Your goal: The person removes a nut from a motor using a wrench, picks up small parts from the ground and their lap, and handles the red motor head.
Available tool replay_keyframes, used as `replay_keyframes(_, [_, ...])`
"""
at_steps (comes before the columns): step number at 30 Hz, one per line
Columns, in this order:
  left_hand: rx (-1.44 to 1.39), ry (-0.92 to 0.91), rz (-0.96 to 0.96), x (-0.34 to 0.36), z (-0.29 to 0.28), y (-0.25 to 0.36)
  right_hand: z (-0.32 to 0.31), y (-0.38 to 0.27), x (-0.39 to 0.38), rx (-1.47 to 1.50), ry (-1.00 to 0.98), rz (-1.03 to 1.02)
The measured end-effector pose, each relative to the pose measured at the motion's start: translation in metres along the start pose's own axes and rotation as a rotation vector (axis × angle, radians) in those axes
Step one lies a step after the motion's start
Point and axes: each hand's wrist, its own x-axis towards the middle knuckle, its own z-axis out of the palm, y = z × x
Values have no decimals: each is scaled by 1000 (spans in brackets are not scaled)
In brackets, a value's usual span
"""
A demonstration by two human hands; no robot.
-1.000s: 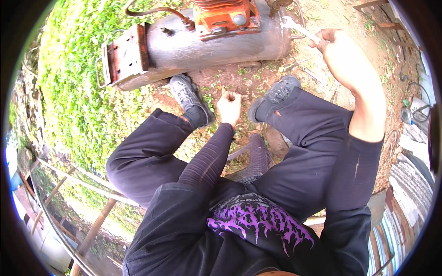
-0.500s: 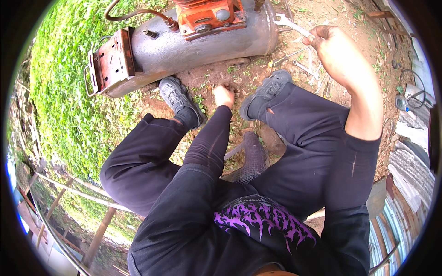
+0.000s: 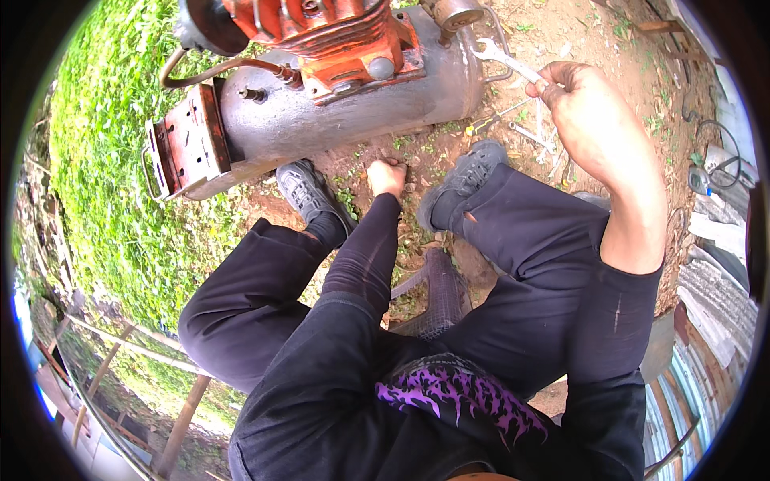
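In my right hand (image 3: 589,112) is an open-end wrench (image 3: 508,59), gripped by its lower end between thumb and fingers. Its open jaw points left, appearing beside the right end of the grey cylindrical tank (image 3: 353,104). On that tank sits an orange-red finned compressor head (image 3: 353,50), with a brown bent pipe (image 3: 224,69) joined at its left. Low between my shoes, just on the near side of the tank, my left hand (image 3: 387,176) is closed with the fingers curled; whatever it may hold is hidden.
Several wrenches (image 3: 532,136) and a yellow-handled screwdriver (image 3: 481,126) lie on the dirt right of the tank. A rusty red bracket (image 3: 188,144) is fixed at the tank's left end. Grass (image 3: 96,184) spreads leftward; corrugated sheets (image 3: 714,297) stand far right.
The view has tilted upward, so more of the compressor head shows and the tank sits lower in the picture. Both hands keep nearly the same poses, the wrench still in the right.
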Motion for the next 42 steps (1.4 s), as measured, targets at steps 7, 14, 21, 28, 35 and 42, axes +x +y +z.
replay_keyframes(7, [-708,355,74,-54,-56,43,1,-7,4,44,-13,70])
replay_keyframes(14, [-840,505,554,-38,-208,161,3,-28,5,35,21,-13])
replay_keyframes(21, [-687,297,669,-2,-230,175,5,-24,0,28,29,-67])
replay_keyframes(28, [-714,251,621,0,-224,164,9,-30,-2,21,74,-33])
replay_keyframes(35, [-333,385,777,-16,-240,176,3,-29,-6,-75,-100,-90])
replay_keyframes(42, [-172,335,717,-13,-255,191,4,-27,-12,-59,-106,-72])
